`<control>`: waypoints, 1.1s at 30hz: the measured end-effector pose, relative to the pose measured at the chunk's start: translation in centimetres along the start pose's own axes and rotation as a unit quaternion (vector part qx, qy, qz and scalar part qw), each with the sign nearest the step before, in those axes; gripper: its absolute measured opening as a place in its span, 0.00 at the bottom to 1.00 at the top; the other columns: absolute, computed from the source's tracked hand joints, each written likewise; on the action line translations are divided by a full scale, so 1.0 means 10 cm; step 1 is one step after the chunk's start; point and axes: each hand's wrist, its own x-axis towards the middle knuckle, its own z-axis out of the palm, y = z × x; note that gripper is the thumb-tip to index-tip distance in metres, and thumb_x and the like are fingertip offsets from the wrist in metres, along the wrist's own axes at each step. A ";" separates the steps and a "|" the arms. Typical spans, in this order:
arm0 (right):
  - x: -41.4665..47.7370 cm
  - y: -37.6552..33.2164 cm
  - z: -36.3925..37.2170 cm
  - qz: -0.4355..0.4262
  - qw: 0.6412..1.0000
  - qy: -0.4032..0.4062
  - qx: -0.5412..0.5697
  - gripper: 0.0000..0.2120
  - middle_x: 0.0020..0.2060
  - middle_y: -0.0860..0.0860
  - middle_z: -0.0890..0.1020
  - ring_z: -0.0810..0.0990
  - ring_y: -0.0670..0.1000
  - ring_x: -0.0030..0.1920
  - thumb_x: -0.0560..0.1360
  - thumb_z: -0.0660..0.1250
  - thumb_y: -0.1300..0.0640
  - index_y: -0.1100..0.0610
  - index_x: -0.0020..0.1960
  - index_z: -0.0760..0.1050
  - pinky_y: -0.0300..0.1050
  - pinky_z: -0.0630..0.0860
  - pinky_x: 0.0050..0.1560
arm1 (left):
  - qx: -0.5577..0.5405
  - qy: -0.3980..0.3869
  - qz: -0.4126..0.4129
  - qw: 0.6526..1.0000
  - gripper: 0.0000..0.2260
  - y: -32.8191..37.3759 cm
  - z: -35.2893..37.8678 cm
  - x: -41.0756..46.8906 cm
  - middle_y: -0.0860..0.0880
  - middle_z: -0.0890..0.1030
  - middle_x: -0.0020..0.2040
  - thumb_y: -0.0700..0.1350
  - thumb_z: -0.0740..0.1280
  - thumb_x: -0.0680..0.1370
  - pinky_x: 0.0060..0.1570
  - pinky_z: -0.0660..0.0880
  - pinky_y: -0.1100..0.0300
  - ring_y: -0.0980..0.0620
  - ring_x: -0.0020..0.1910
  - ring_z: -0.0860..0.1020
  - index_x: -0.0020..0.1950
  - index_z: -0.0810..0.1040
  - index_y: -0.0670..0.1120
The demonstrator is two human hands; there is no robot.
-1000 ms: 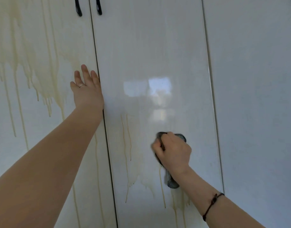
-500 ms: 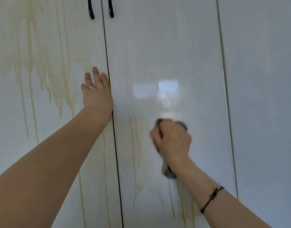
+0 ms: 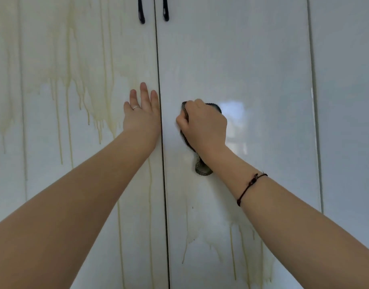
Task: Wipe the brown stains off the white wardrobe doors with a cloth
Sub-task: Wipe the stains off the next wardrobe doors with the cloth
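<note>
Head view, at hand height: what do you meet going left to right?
Brown stains → left hand → door seam → right hand gripping the cloth → light reflection → next door seam.

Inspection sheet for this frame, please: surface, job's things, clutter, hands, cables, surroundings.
Surface: glossy white left door heavily streaked with brown stains; middle door clean at the top, drips low down.
Job's things: dark cloth bunched against the middle door.
Clutter: nothing seen.
Hands: left hand flat on the left door beside the seam; right hand grips the cloth.
Cables: nothing seen.
Surroundings: black handles above; third door at right, no stains visible.
</note>
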 end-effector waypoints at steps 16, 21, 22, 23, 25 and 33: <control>0.25 0.15 -0.03 -0.165 0.983 -0.081 0.001 0.11 0.29 0.49 0.69 0.70 0.55 0.27 0.75 0.61 0.53 0.53 0.34 0.66 0.40 0.53 0.28 | 0.003 -0.044 -0.005 0.999 0.43 0.00 -0.24 0.01 0.33 0.34 0.78 0.40 0.64 0.80 0.76 0.58 0.45 0.35 0.80 0.46 0.78 0.31 0.37; -0.08 0.03 -0.03 -0.141 0.986 -0.083 0.032 0.11 0.31 0.49 0.73 0.71 0.54 0.28 0.75 0.63 0.52 0.54 0.35 0.72 0.42 0.56 0.28 | 0.000 -0.045 -0.032 0.998 0.44 0.05 -0.19 0.03 0.35 0.34 0.79 0.40 0.65 0.80 0.75 0.59 0.44 0.35 0.80 0.47 0.78 0.31 0.38; -0.22 0.03 -0.05 -0.169 0.981 -0.086 0.039 0.11 0.30 0.50 0.74 0.72 0.54 0.28 0.74 0.64 0.53 0.55 0.35 0.74 0.42 0.56 0.27 | 0.001 -0.047 -0.036 0.998 0.44 0.07 -0.20 0.05 0.35 0.33 0.79 0.40 0.65 0.80 0.75 0.59 0.43 0.35 0.80 0.46 0.78 0.31 0.38; -0.37 0.03 -0.07 -0.201 0.974 -0.089 0.047 0.11 0.30 0.50 0.74 0.72 0.53 0.27 0.74 0.65 0.53 0.55 0.34 0.74 0.41 0.57 0.26 | 0.001 -0.054 -0.040 0.998 0.44 0.09 -0.20 0.05 0.35 0.33 0.79 0.41 0.65 0.81 0.75 0.58 0.43 0.34 0.80 0.46 0.78 0.30 0.38; -0.56 0.07 -0.10 -0.260 0.958 -0.097 0.068 0.11 0.29 0.49 0.73 0.71 0.52 0.26 0.74 0.64 0.54 0.55 0.34 0.75 0.40 0.58 0.25 | 0.009 -0.066 -0.048 0.997 0.44 0.12 -0.20 0.04 0.35 0.33 0.78 0.42 0.65 0.81 0.76 0.58 0.43 0.34 0.80 0.47 0.78 0.30 0.37; -0.13 0.79 -0.34 -0.103 0.993 -0.059 0.006 0.12 0.29 0.48 0.68 0.68 0.54 0.27 0.75 0.61 0.53 0.53 0.35 0.64 0.39 0.55 0.28 | -0.026 -0.055 -0.051 0.997 0.46 0.15 -0.20 -0.03 0.34 0.33 0.78 0.39 0.67 0.78 0.75 0.59 0.42 0.33 0.79 0.46 0.78 0.31 0.36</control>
